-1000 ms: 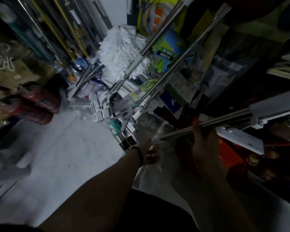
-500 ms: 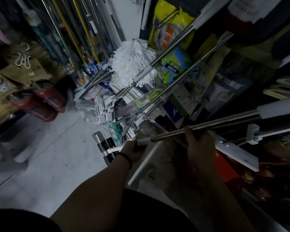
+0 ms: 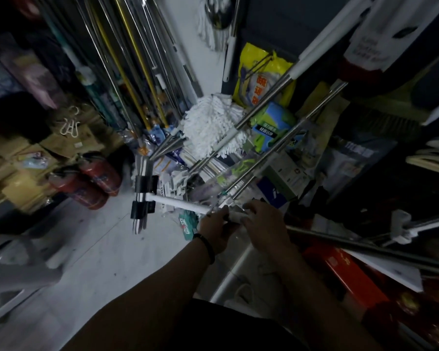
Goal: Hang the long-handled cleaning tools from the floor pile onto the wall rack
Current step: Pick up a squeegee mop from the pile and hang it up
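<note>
Right, close to the body first: both forearms reach out and meet over the clutter. The left hand (image 3: 217,230), black band at the wrist, has its fingers wrapped round the long-handled tool (image 3: 180,202) just where the white shaft ends. The right hand (image 3: 262,220) sits touching it, fingers curled down over the pale collar of the same tool. Two grips side by side, which I'd read as steadying the joint so the long end can be steered. The tool is off the ground, held roughly level across the person. Its head (image 3: 143,198), banded with black clips, hangs out to the left above the bare floor (image 3: 91,249), and a steel pole (image 3: 365,245) runs off to the right from under the right hand. Squeegee or flat mop, the blur won't let me say. Just beyond the hands lies the floor pile (image 3: 238,178), packets and poles crossed over one another, so holding it level makes sense to avoid snagging. Farther on, a white mop head (image 3: 208,127) rests on the heap with steel handles (image 3: 266,105) leaning over it, and red fire extinguishers (image 3: 91,184) lie off to the left. At the far wall a row of handles (image 3: 127,62) runs upright side by side, and that, I judge, is where this one belongs.
</note>
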{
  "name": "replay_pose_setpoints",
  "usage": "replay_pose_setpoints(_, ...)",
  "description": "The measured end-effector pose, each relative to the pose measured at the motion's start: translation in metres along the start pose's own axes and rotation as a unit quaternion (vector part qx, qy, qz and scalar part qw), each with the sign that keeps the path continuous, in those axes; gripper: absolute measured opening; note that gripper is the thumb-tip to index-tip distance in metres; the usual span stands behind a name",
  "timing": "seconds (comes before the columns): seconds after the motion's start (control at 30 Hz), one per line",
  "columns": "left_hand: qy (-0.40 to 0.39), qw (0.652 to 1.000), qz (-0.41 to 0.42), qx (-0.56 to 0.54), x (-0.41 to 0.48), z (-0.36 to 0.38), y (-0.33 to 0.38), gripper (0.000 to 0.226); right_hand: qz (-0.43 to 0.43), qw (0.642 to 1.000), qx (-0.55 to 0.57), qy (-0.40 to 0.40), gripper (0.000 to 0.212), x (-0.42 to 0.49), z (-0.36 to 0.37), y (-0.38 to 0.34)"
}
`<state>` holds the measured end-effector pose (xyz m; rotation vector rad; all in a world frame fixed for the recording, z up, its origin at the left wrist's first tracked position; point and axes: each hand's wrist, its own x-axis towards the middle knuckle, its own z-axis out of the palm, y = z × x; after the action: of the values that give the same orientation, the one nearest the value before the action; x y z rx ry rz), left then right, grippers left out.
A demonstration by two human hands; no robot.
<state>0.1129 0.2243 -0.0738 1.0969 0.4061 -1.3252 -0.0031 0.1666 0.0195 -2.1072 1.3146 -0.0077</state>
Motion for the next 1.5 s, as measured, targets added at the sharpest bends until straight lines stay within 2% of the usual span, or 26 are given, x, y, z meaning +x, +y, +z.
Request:
replay_pose_setpoints(0.07,-0.028,0.999,0.029,0.026,-0.009,0.012,0.006,0.016,0.003,0.996,-0.089,-0.025,0.04,0.009,-0.001,-0.003)
replay_pose_setpoints(0.1,-0.042,0.997,0.045,0.04,-0.013,0.019,0.009,0.018,0.013,0.995,-0.095,-0.032,0.043,0.013,-0.003,-0.004)
replay_pose_setpoints(0.2,-0.081,0.987,0.093,0.104,-0.024,0.035,0.022,0.029,0.016,0.999,-0.001,-0.032,0.044,0.021,-0.012,-0.002)
replay_pose_setpoints(0.37,-0.128,0.954,0.1,0.251,-0.044,0.048,0.067,0.047,-0.009,0.99,0.135,0.039,0.038,0.021,-0.022,0.012)
replay_pose_setpoints(0.5,-0.15,0.945,0.196,0.215,-0.051,0.08,0.112,0.031,-0.014,0.969,0.225,0.103,0.043,0.015,-0.029,0.011)
replay_pose_setpoints(0.6,-0.18,0.929,0.245,0.212,-0.059,0.112,0.143,0.035,-0.012,0.956,0.256,0.145,0.046,0.013,-0.032,0.01)
replay_pose_setpoints(0.67,-0.2,0.917,0.258,0.231,-0.065,0.136,0.155,0.035,-0.01,0.95,0.272,0.154,0.041,0.014,-0.036,0.009)
replay_pose_setpoints(0.8,-0.213,0.891,0.295,0.27,-0.078,0.177,0.161,0.015,-0.009,0.938,0.303,0.169,0.029,0.011,-0.058,0.004)
replay_pose_setpoints(0.87,-0.218,0.879,0.32,0.278,-0.083,0.189,0.161,0.013,-0.017,0.935,0.312,0.17,0.022,0.009,-0.073,-0.002)
replay_pose_setpoints(1.0,-0.253,0.819,0.396,0.329,-0.103,0.228,0.162,0.026,-0.069,0.931,0.275,0.229,0.021,0.01,-0.143,-0.025)
replay_pose_setpoints(1.1,-0.3,0.765,0.455,0.343,-0.134,0.263,0.164,0.024,-0.087,0.915,0.266,0.29,0.03,0.014,-0.212,-0.044)
replay_pose_setpoints(1.23,-0.364,0.736,0.456,0.342,-0.182,0.316,0.169,0.02,-0.108,0.914,0.222,0.323,0.029,0.002,-0.274,-0.058)
replay_pose_setpoints(1.3,-0.378,0.717,0.472,0.346,-0.205,0.344,0.171,0.016,-0.114,0.9,0.227,0.354,0.029,-0.011,-0.292,-0.061)
replay_pose_setpoints(1.4,-0.39,0.672,0.515,0.362,-0.239,0.384,0.17,0.02,-0.119,0.882,0.209,0.406,0.043,-0.03,-0.321,-0.068)
replay_pose_setpoints(1.5,-0.434,0.636,0.525,0.363,-0.271,0.421,0.166,0.017,-0.126,0.85,0.213,0.466,0.045,-0.046,-0.356,-0.067)
